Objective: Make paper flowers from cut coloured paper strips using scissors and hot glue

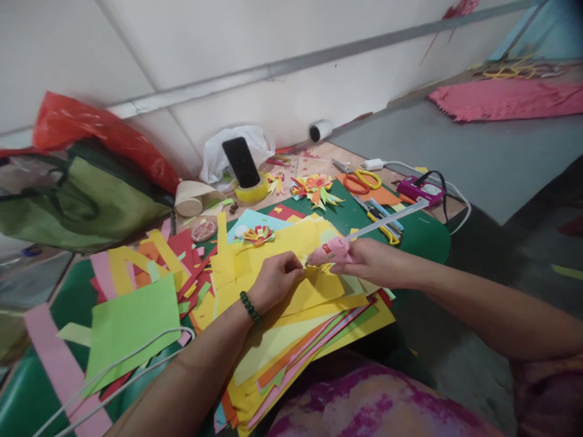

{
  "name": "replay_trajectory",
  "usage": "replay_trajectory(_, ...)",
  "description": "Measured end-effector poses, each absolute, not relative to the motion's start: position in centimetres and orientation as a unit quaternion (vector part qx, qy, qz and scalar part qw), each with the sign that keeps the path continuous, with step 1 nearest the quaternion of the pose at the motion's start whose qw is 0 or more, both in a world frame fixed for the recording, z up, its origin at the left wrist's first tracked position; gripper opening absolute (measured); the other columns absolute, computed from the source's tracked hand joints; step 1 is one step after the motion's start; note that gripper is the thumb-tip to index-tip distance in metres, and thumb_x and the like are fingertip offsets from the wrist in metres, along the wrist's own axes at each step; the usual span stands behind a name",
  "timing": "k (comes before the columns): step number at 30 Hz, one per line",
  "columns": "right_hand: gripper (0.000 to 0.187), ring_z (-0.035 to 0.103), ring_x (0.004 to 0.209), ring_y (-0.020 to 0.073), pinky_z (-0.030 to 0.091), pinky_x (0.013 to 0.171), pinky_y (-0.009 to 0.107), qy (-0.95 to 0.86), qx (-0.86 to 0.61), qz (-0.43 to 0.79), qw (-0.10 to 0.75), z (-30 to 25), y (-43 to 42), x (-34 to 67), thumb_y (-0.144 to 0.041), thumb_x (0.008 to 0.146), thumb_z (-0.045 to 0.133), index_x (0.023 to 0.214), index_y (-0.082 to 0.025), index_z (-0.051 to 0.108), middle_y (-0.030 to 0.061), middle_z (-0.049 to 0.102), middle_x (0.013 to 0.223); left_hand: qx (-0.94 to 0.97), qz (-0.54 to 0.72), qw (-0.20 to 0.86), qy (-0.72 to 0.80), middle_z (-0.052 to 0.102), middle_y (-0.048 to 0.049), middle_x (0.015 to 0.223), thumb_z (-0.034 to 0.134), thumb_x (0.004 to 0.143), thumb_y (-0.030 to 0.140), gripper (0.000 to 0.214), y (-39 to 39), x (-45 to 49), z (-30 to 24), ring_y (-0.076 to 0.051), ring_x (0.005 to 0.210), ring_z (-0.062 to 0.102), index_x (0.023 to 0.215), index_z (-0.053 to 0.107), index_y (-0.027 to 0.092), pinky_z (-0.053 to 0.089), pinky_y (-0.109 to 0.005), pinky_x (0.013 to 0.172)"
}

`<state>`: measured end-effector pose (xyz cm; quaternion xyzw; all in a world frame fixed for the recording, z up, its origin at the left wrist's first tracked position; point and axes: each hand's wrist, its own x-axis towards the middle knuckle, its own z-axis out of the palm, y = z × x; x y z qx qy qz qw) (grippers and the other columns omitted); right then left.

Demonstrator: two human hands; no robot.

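Observation:
A pink glue gun (328, 252) is in the grip of my right hand (367, 261), with a long translucent glue stick (387, 220) jutting from its back. Its tip points left, close to the fingers of my left hand (276, 279). Those fingers are pinched together over yellow paper (314, 294); whatever small piece they hold is hidden. Under both hands lies a stack of coloured paper sheets (273, 358). Just beyond my left hand sits a fringed paper flower (258, 235) in red, yellow and green.
A larger paper flower (317, 187), orange-handled scissors (357, 182) and cutters (387, 226) lie farther back. A phone (241, 161) leans on a yellow tape roll (252, 191). Paper scraps (159, 255) and a white cord (132, 352) spread left. A purple power strip (421, 191) sits right.

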<state>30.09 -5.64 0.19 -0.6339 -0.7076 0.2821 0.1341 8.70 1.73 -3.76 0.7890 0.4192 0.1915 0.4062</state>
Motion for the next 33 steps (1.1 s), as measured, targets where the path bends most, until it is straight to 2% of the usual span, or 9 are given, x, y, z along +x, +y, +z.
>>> replay_trajectory(5,0.050,0.030,0.044,0.0096,0.021,0.046,0.026,-0.693,-0.647,0.273,0.162,0.0,-5.5,30.0,-0.051,0.081,0.057,0.046,-0.021,0.038,-0.0039,0.033,0.045,0.788,0.189,0.399,0.429,0.067,0.0010,0.064,0.064,0.069,0.017,0.006,1.6,8.8,-3.6,-0.013,0.061,0.058,0.064,0.062,0.018,0.044,-0.023,0.058)
replay_trajectory(10,0.044,0.035,0.044,0.0109,0.025,0.047,0.026,-0.694,-0.636,0.288,0.174,0.1,-5.5,30.2,-0.049,0.080,0.059,0.047,-0.020,0.050,-0.0031,0.039,0.044,0.784,0.188,0.402,0.433,0.066,0.0018,0.064,0.064,0.069,0.017,0.007,1.6,8.8,-3.6,-0.013,0.062,0.058,0.063,0.061,0.017,0.043,-0.024,0.059)
replay_trajectory(15,0.027,0.058,0.061,0.0188,0.040,0.055,0.027,-0.659,-0.608,0.319,0.306,0.9,-5.5,31.0,-0.046,0.077,0.064,0.072,-0.021,0.073,0.0011,0.061,0.057,0.777,0.199,0.417,0.427,0.065,0.0018,0.064,0.065,0.068,0.016,0.008,1.5,8.7,-4.0,-0.013,0.062,0.057,0.063,0.060,0.017,0.043,-0.024,0.059)
replay_trajectory(19,0.028,0.059,0.060,0.0190,0.043,0.053,0.028,-0.566,-0.618,0.344,0.423,1.0,-5.2,31.4,-0.047,0.069,0.074,0.077,-0.019,0.073,0.0021,0.066,0.061,0.769,0.252,0.420,0.410,0.062,0.0020,0.061,0.064,0.070,0.019,0.010,1.4,8.6,-3.9,-0.012,0.058,0.053,0.062,0.059,0.018,0.041,-0.024,0.057)
replay_trajectory(22,0.034,0.065,0.069,0.0211,0.049,0.059,0.030,-0.489,-0.611,0.357,0.510,0.5,-4.6,30.9,-0.044,0.059,0.082,0.076,-0.017,0.071,0.0046,0.071,0.072,0.742,0.330,0.450,0.371,0.060,0.0016,0.061,0.066,0.071,0.025,0.014,1.2,8.5,-3.3,-0.011,0.057,0.050,0.063,0.057,0.018,0.041,-0.023,0.056)
replay_trajectory(25,0.044,0.069,0.081,0.0250,0.054,0.067,0.033,-0.427,-0.577,0.415,0.559,-0.2,-4.0,29.4,-0.048,0.054,0.085,0.080,-0.016,0.071,0.0086,0.074,0.085,0.692,0.389,0.509,0.333,0.056,0.0025,0.061,0.071,0.071,0.035,0.022,1.0,8.5,-2.8,-0.009,0.055,0.048,0.072,0.058,0.017,0.041,-0.023,0.055)
replay_trajectory(30,0.048,0.069,0.081,0.0221,0.057,0.076,0.035,-0.371,-0.518,0.466,0.613,-0.5,-3.8,26.3,-0.048,0.046,0.087,0.078,-0.016,0.071,0.0091,0.075,0.094,0.631,0.406,0.582,0.314,0.056,0.0034,0.064,0.078,0.066,0.044,0.055,0.5,8.7,-2.6,-0.009,0.057,0.049,0.110,0.065,0.015,0.042,-0.024,0.057)
replay_trajectory(33,0.048,0.067,0.075,0.0190,0.056,0.071,0.033,-0.381,-0.530,0.441,0.616,-0.4,-3.8,25.5,-0.048,0.049,0.086,0.080,-0.015,0.073,0.0074,0.074,0.088,0.614,0.396,0.602,0.322,0.055,0.0031,0.062,0.079,0.061,0.050,0.055,0.2,8.8,-2.6,-0.008,0.056,0.046,0.102,0.069,0.014,0.040,-0.024,0.055)
